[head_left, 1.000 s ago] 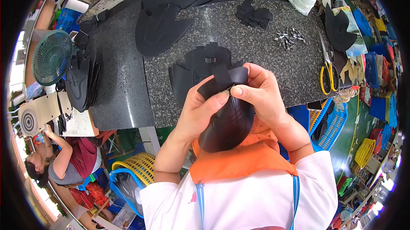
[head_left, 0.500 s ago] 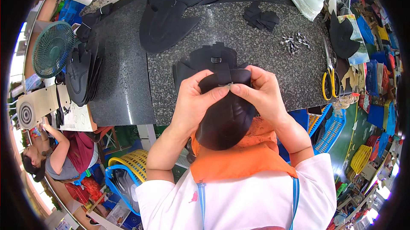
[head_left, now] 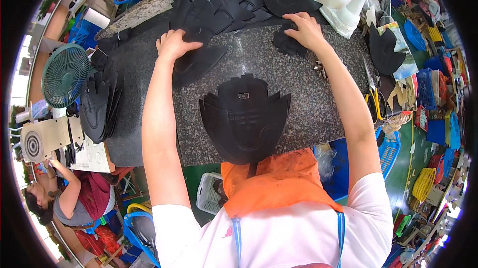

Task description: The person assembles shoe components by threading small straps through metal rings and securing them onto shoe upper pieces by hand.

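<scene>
My left hand (head_left: 175,45) rests at the near edge of the black material pile, thumb and fingers apart, over a curved flat black piece (head_left: 199,66). Farther right, my right hand (head_left: 307,31) reaches to a small heap of short black strips (head_left: 289,44), its thumb and fingers spread. Neither hand plainly grips anything. Between my forearms, a stack of black shaped pieces (head_left: 246,128) with notched tops lies at the stone table's front edge. A small metal buckle (head_left: 244,96) shows on the uppermost piece.
Scissors with yellow handles (head_left: 376,101) lie at the table's right side, near small metal parts (head_left: 320,70) partly behind my right forearm. A white bottle-like container (head_left: 348,11) stands at the back right. Black pieces (head_left: 97,106) and a green fan (head_left: 64,75) are left. A person (head_left: 74,193) works there.
Both hands have let go of the black piece they were pinching; a buckled piece now lies on the stack. My hands have moved apart and forward, the left to the pile, the right to the strips.
</scene>
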`<state>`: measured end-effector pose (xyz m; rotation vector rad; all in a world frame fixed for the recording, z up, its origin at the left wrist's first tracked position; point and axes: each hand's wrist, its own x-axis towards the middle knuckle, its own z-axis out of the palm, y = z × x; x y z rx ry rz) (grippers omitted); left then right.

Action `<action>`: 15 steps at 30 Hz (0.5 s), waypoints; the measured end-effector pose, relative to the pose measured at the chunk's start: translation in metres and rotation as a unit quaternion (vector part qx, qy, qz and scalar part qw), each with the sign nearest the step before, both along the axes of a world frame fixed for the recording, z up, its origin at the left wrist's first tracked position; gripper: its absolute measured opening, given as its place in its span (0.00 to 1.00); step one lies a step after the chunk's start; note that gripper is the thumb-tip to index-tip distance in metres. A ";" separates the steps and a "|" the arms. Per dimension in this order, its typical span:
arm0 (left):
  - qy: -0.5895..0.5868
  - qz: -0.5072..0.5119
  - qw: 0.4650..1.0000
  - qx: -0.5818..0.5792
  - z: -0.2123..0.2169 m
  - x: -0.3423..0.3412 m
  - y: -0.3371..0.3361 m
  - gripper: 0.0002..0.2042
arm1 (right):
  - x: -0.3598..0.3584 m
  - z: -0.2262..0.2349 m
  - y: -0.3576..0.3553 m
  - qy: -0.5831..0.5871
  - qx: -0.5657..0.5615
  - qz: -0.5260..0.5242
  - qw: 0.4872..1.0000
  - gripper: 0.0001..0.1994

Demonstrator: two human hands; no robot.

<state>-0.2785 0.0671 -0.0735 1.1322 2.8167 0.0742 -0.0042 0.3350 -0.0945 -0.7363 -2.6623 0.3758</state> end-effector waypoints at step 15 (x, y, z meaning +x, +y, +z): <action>-0.424 0.002 0.814 0.397 0.090 0.195 -0.090 0.15 | 0.018 0.084 -0.081 0.151 -0.407 0.132 0.891 0.10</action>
